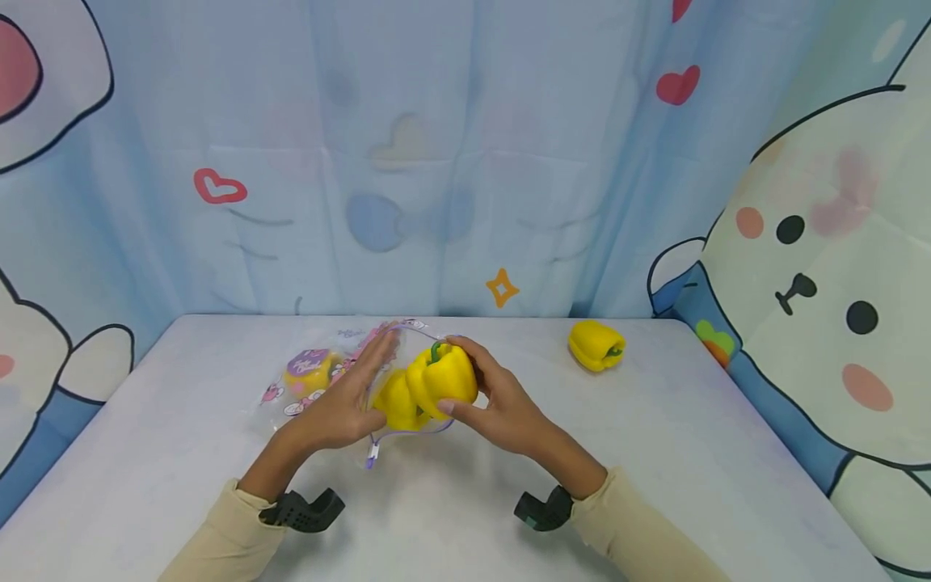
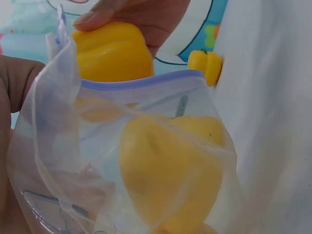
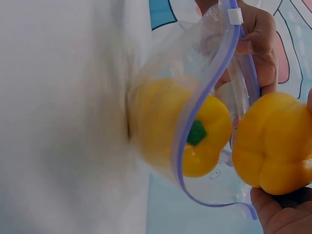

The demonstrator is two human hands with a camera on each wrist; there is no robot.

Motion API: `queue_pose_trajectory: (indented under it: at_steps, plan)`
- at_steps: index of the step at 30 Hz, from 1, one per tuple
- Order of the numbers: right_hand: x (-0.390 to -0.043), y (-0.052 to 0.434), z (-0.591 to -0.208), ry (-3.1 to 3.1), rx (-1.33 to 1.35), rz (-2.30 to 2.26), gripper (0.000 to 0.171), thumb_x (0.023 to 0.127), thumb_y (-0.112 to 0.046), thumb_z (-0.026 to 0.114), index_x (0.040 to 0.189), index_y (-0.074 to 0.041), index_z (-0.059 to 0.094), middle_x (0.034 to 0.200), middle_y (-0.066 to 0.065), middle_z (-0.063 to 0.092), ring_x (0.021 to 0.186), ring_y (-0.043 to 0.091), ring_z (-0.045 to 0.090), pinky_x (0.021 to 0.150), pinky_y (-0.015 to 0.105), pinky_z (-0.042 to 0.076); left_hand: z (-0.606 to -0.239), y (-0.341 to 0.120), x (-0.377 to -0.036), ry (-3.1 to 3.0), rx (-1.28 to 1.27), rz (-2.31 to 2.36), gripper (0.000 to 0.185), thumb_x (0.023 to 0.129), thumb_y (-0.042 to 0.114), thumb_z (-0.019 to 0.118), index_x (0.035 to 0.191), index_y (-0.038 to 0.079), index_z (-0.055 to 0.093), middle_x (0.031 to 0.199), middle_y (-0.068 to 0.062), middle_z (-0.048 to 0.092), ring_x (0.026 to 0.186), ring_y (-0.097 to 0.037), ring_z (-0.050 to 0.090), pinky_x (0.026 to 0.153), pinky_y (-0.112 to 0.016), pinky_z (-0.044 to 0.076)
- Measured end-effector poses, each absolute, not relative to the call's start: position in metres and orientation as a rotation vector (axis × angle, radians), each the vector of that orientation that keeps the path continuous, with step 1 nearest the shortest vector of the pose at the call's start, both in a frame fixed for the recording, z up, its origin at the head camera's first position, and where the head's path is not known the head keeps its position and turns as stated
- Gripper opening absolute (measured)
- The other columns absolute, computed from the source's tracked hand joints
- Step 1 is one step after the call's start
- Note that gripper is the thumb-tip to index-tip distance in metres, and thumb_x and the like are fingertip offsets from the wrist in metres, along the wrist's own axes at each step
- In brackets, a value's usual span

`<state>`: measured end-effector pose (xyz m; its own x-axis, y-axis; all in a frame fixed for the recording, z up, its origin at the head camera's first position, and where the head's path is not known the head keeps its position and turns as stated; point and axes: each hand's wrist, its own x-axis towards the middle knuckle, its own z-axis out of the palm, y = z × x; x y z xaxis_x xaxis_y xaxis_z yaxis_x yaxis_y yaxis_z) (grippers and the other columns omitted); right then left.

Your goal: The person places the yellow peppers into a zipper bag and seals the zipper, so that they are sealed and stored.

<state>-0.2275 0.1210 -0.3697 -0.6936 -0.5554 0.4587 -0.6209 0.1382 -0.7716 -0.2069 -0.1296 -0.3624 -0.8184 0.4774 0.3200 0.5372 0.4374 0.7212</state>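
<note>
Just at the mouth of the clear zip bag (image 1: 396,380), the right hand (image 1: 502,400) grips a yellow pepper (image 1: 442,378), fingers curled round it. The left hand (image 1: 342,404) holds the bag's rim open (fingers pinching the plastic). Inside the bag lies a second pepper (image 3: 183,129). Right of the bag, well apart on the counter (image 1: 655,453), sits a third pepper (image 1: 596,345).

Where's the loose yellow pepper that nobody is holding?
In the head view the loose yellow pepper lies on the table, far right side, beyond the right hand, near the backdrop.
</note>
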Motion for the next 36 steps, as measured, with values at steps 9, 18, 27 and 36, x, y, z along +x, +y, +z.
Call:
queue_pose_trajectory:
  at_steps: [9, 18, 27, 36]
  plan:
    - [-0.229, 0.112, -0.366, -2.314, 1.146, 1.547, 0.073, 0.088, -0.014, 0.072, 0.149, -0.017, 0.031, 0.146, 0.001, 0.040, 0.120, 0.018, 0.049, 0.103, 0.033, 0.042, -0.362, -0.128, -0.207, -2.575, -0.942, -1.376, 0.101, 0.074, 0.010, 0.063, 0.157, 0.009, 0.006, 0.163, -0.005, 0.000, 0.148, -0.025, 0.005, 0.111, -0.059, 0.013]
    - [-0.233, 0.104, -0.367, -2.268, 1.154, 1.424, 0.073, 0.087, -0.017, 0.073, 0.149, -0.009, 0.035, 0.145, 0.002, 0.039, 0.123, 0.019, 0.047, 0.103, 0.034, 0.042, -0.358, -0.128, -0.205, -2.582, -0.943, -1.356, 0.103, 0.074, 0.005, 0.064, 0.157, 0.011, 0.004, 0.163, -0.004, -0.004, 0.148, -0.026, 0.001, 0.111, -0.060, 0.014]
    - [-0.227, 0.100, -0.355, -2.215, 1.169, 1.448, 0.072, 0.085, 0.001, 0.071, 0.147, 0.002, 0.034, 0.145, 0.014, 0.041, 0.120, 0.026, 0.050, 0.102, 0.037, 0.043, -0.352, -0.131, -0.201, -2.599, -0.931, -1.290, 0.104, 0.073, 0.004, 0.062, 0.157, 0.014, 0.002, 0.163, -0.003, -0.003, 0.147, -0.028, 0.004, 0.109, -0.062, 0.018]
    - [-0.209, 0.093, -0.335, -2.166, 1.198, 1.469, 0.068, 0.083, 0.010, 0.067, 0.142, 0.012, 0.033, 0.142, 0.025, 0.041, 0.122, 0.032, 0.049, 0.104, 0.038, 0.041, -0.348, -0.130, -0.199, -2.582, -0.981, -1.277, 0.101, 0.072, 0.003, 0.059, 0.157, 0.008, 0.005, 0.163, -0.005, -0.003, 0.147, -0.028, 0.005, 0.111, -0.060, 0.018]
